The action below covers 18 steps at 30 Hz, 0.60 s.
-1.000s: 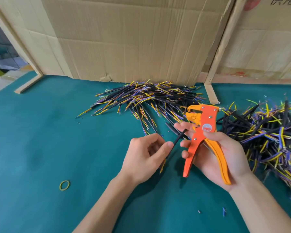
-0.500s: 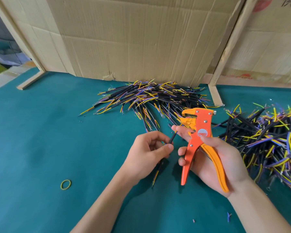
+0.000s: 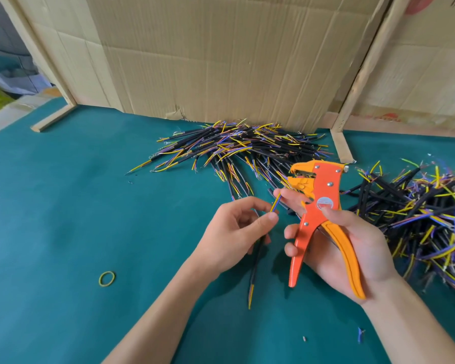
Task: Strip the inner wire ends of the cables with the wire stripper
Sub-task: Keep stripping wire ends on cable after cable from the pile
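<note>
Cable (image 3: 258,254) in our left hand (image 3: 233,233) runs from the fingers down toward the counter (image 3: 63,219), its black sheath hanging below the palm and its yellow and purple inner wires sticking up past the thumb. We pinch it between thumb and fingertips. Our right hand (image 3: 352,243) curls around the orange wire stripper (image 3: 323,214), fingers wrapped on its handles, the tool's head pointing up and left, just beside the cable's upper wire ends. Behind the hands, one cable pile (image 3: 237,151) lies against the cardboard (image 3: 221,61); another pile (image 3: 426,214) spreads at the right. A yellow rubber band (image 3: 107,279) lies on the counter to the left.
</note>
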{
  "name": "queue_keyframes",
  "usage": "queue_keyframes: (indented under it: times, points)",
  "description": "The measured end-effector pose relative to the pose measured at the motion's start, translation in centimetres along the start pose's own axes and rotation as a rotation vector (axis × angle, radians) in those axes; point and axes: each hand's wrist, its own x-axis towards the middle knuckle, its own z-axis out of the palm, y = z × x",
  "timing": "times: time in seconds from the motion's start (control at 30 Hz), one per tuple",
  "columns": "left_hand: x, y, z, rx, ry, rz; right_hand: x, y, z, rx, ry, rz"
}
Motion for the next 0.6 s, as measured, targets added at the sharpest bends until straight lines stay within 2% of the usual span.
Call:
queue_keyframes:
  times: [0.4, 0.6]
  points:
    - [0.27, -0.15, 0.07, -0.263, 0.233, -0.086, 0.17, 0.52, 0.08, -0.045, 0.024, 0.023]
    - [0.35, 0.01, 0.13, -0.260, 0.215, -0.111, 0.21, 0.52, -0.16, -0.037, 0.056, 0.019]
